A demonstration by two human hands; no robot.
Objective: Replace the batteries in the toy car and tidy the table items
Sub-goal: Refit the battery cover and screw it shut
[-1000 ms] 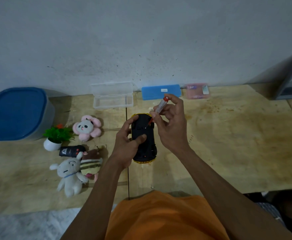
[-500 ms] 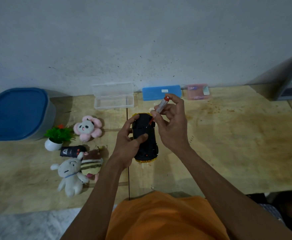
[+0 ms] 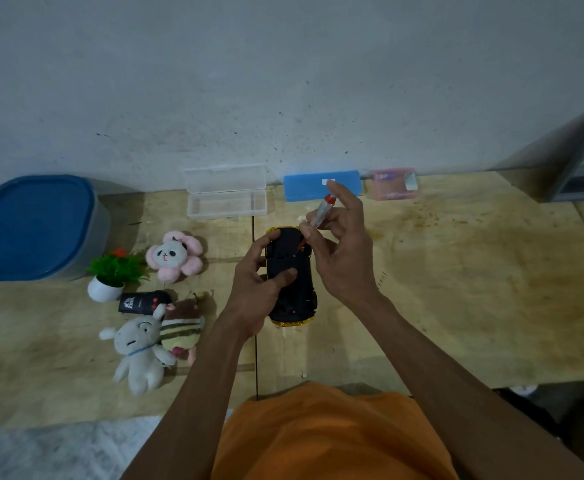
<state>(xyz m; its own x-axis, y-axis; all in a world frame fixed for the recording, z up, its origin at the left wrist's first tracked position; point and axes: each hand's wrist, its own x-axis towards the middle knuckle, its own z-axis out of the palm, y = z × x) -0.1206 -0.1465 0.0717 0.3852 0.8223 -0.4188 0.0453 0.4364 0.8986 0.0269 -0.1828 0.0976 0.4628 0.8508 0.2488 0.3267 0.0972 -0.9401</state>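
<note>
The toy car [image 3: 290, 275] lies upside down on the tabletop [image 3: 474, 289], black underside up, at the seam between two boards. My left hand [image 3: 254, 299] grips its left flank, thumb pressed on the chassis. My right hand [image 3: 342, 251] pinches a small screwdriver [image 3: 318, 216] with a clear handle and red cap, tilted, its tip on the far part of the underside.

Left of the car, well apart: a pink panda plush [image 3: 174, 254], a small potted plant [image 3: 112, 275], a black remote [image 3: 141, 302], a white plush [image 3: 138, 355] touching a striped plush [image 3: 181, 327]. Far left stands a blue-lidded container [image 3: 34, 226]. Along the far wall: an open clear case [image 3: 226, 194], a blue case [image 3: 318, 185] partly hidden behind my right fingers, and a pink case [image 3: 392, 183].
</note>
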